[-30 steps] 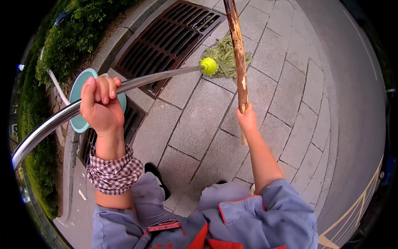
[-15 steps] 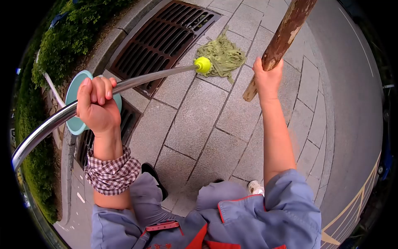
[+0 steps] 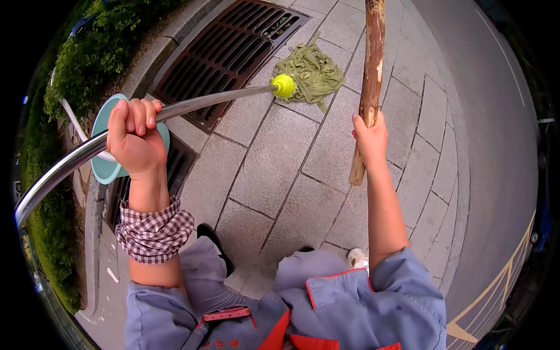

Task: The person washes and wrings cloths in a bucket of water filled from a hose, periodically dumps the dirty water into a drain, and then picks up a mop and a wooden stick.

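My left hand [image 3: 137, 139] is closed around the shiny metal handle of a mop [image 3: 216, 100]. The mop's yellow-green collar [image 3: 284, 86] and stringy green head [image 3: 316, 74] rest on the paving. Just behind and below the left hand is a pale teal dustpan or basin-like thing [image 3: 105, 166] with a white handle [image 3: 74, 122]; whether that hand also grips it I cannot tell. My right hand [image 3: 370, 140] is wrapped round a rough brown wooden stick [image 3: 373, 64], near its lower end. The stick's upper part runs out of view at the top.
Rusty drain grates [image 3: 224, 61] lie along the curb [image 3: 169, 44] on the left, with green bushes [image 3: 93, 52] beyond it. Grey paving slabs [image 3: 262, 175] spread before me. An asphalt road [image 3: 490, 146] curves along the right. Another light-coloured shoe [image 3: 357, 258] shows near my legs.
My right hand has come down toward me with the stick, which now stands more upright in view. The left hand and mop have shifted only slightly.
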The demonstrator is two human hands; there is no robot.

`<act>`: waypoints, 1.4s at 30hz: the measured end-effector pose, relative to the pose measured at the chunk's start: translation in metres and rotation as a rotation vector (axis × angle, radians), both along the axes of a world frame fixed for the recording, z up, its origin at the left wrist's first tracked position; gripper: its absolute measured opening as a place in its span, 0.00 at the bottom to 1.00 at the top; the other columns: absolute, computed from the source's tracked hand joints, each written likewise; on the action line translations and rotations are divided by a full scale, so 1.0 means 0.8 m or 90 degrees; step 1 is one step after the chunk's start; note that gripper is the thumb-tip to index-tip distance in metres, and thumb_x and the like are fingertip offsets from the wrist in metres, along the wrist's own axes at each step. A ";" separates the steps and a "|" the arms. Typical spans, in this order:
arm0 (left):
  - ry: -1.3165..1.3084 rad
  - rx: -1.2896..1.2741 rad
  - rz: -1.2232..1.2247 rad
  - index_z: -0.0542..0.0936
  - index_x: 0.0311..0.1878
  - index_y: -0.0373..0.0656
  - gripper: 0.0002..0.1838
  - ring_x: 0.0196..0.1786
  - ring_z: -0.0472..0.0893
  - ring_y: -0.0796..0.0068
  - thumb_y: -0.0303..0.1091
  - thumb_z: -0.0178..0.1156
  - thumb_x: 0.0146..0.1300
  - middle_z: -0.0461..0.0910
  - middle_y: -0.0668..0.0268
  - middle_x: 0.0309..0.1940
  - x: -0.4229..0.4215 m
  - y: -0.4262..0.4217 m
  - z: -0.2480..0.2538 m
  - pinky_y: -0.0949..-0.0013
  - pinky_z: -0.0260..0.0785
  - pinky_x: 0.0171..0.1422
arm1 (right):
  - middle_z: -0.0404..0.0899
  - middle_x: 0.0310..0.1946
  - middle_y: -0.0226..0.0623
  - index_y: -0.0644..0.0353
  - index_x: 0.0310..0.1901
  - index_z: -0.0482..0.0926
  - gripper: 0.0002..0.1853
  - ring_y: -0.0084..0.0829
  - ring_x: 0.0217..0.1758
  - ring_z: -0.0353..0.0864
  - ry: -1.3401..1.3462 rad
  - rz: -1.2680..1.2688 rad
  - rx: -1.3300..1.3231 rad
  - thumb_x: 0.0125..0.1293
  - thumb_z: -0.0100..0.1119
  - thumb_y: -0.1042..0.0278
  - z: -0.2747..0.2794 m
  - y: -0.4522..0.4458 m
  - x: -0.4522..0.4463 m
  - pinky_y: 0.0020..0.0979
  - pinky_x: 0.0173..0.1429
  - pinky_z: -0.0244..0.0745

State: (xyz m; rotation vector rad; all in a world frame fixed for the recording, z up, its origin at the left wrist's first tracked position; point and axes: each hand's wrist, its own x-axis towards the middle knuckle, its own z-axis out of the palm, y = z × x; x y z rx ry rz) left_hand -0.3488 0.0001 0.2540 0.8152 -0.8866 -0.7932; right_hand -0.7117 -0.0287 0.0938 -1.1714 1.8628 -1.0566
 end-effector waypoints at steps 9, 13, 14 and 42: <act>-0.009 -0.005 -0.011 0.58 0.17 0.50 0.20 0.22 0.60 0.76 0.34 0.47 0.67 0.55 0.71 0.12 -0.006 0.003 0.000 0.63 0.62 0.42 | 0.81 0.32 0.48 0.62 0.45 0.69 0.23 0.46 0.35 0.82 0.222 0.036 0.226 0.54 0.64 0.56 -0.217 0.105 0.012 0.37 0.42 0.76; 0.000 -0.001 -0.007 0.58 0.17 0.49 0.20 0.22 0.60 0.76 0.33 0.47 0.67 0.56 0.71 0.12 -0.005 0.011 -0.001 0.63 0.62 0.42 | 0.79 0.26 0.36 0.63 0.42 0.74 0.17 0.26 0.24 0.80 0.037 0.114 0.296 0.56 0.62 0.62 -0.167 0.096 0.002 0.29 0.29 0.76; 0.000 0.004 -0.010 0.58 0.17 0.49 0.20 0.22 0.60 0.76 0.33 0.47 0.67 0.56 0.70 0.12 -0.004 0.010 -0.003 0.63 0.62 0.42 | 0.79 0.23 0.38 0.64 0.39 0.74 0.17 0.30 0.21 0.81 0.006 0.102 0.263 0.55 0.63 0.59 -0.117 0.080 0.005 0.33 0.30 0.75; -0.009 -0.009 -0.013 0.58 0.17 0.49 0.19 0.21 0.59 0.75 0.32 0.47 0.66 0.56 0.70 0.12 -0.004 0.000 0.001 0.63 0.62 0.42 | 0.77 0.31 0.35 0.63 0.45 0.68 0.18 0.27 0.32 0.75 -0.024 -0.070 -0.423 0.58 0.65 0.67 0.072 -0.059 0.016 0.31 0.40 0.73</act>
